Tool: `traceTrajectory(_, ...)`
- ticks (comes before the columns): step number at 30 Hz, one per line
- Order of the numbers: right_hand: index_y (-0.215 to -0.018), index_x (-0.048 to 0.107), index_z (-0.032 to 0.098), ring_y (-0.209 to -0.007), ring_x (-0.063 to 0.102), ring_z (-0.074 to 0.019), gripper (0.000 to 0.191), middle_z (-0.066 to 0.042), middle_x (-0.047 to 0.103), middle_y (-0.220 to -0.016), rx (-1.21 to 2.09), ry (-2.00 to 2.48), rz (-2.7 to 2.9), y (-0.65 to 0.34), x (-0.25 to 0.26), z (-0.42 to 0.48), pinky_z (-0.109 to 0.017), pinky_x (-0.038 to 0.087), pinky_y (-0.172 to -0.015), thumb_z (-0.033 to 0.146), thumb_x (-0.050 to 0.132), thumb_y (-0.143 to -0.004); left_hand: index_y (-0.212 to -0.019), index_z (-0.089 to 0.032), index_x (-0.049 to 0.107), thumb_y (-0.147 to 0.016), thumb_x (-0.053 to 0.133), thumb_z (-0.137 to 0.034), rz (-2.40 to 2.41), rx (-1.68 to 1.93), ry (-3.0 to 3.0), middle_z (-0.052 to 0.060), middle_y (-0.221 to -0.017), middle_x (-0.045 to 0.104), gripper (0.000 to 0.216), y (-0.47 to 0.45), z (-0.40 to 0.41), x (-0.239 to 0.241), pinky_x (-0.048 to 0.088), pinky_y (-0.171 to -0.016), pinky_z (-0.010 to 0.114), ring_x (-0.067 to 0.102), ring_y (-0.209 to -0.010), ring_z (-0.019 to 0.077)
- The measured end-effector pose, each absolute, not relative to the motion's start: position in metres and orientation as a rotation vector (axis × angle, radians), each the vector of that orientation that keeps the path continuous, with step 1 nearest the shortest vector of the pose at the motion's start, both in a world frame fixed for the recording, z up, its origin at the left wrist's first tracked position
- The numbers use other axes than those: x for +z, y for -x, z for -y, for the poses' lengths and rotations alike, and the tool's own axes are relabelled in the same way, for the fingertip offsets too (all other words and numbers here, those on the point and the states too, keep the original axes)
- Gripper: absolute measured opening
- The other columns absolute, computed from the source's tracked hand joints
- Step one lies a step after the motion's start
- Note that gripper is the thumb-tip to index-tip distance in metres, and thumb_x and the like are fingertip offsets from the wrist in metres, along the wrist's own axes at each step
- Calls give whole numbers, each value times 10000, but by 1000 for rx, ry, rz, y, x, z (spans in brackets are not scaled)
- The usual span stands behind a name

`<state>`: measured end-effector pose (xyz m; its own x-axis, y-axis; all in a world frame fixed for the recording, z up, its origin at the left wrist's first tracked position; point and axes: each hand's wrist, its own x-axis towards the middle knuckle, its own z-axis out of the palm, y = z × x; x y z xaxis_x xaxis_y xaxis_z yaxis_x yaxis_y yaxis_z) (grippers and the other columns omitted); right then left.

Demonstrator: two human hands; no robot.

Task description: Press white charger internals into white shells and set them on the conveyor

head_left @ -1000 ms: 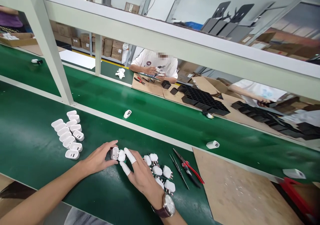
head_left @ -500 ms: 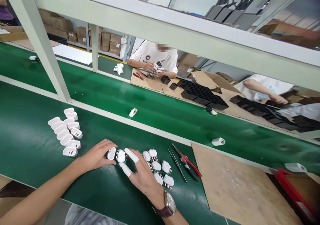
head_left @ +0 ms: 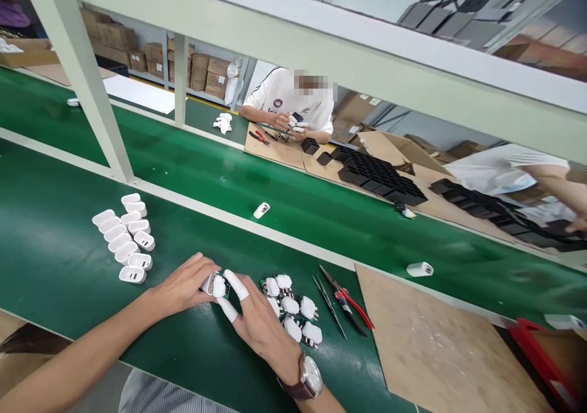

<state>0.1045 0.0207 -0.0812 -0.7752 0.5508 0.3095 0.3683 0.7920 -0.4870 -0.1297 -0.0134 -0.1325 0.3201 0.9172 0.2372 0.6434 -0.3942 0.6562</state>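
Observation:
My left hand (head_left: 187,283) is closed around a white charger housing (head_left: 208,284), whose open end faces right. Between the covered thumb and finger of my right hand (head_left: 262,316) is a small circuit board (head_left: 220,287) with a white pad on top. The board sits right at the mouth of the housing; how far inside it reaches, I cannot tell. To the right of my right hand lie several similar padded circuit boards (head_left: 290,305). Several white housings (head_left: 126,252) stand grouped on the green table beyond my left forearm.
Tweezers (head_left: 331,308) and red-handled pliers (head_left: 347,299) lie beside a brown board (head_left: 426,339). Behind a pale rail, a green belt (head_left: 206,175) carries scattered white parts (head_left: 262,210). Across it, a co-worker (head_left: 293,104) handles small parts near black trays (head_left: 380,175). A metal post (head_left: 87,83) rises at left.
My right hand has brought the circuit board left, closing the gap to the housing. White parts on the belt have shifted right. The view has moved slightly.

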Motion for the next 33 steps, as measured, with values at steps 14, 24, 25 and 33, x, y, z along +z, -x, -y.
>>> traceTrajectory(14, -1632, 239, 172, -1200, 639, -341, 614, -202, 608, -1366, 422, 616, 2730, -98, -78, -26, -546, 621, -982, 160, 440, -1052, -1244, -189, 600, -1016, 616, -479, -1372, 776, -2280, 106, -1164, 648, 369, 128, 13, -133, 498, -937, 436, 576, -999, 276)
traceTrajectory(24, -1306, 603, 190, -1127, 661, -313, 264, -160, 645, -1314, 245, 601, 2602, -96, -89, -25, -487, 628, -919, 240, 573, -1049, -1287, -201, 564, -965, 723, -353, -1268, 867, -2123, 88, -1186, 679, 390, 127, 12, -143, 530, -914, 408, 590, -1024, 258)
traceTrajectory(25, -1273, 621, 187, -1115, 659, -307, 235, -156, 648, -1298, 263, 607, 2602, -95, -90, -24, -478, 627, -909, 231, 575, -1047, -1272, -200, 569, -954, 736, -334, -1264, 862, -2103, 86, -1186, 685, 383, 127, 12, -144, 531, -919, 406, 593, -1028, 257)
traceTrajectory(33, -1204, 666, 185, -1176, 631, -322, 217, -147, 675, -1252, 216, 597, 2627, -85, -100, -22, -497, 602, -941, 313, 565, -1060, -1220, -206, 603, -909, 725, -179, -1255, 871, -2043, 71, -1151, 707, 335, 125, 10, -141, 530, -930, 388, 609, -1028, 253)
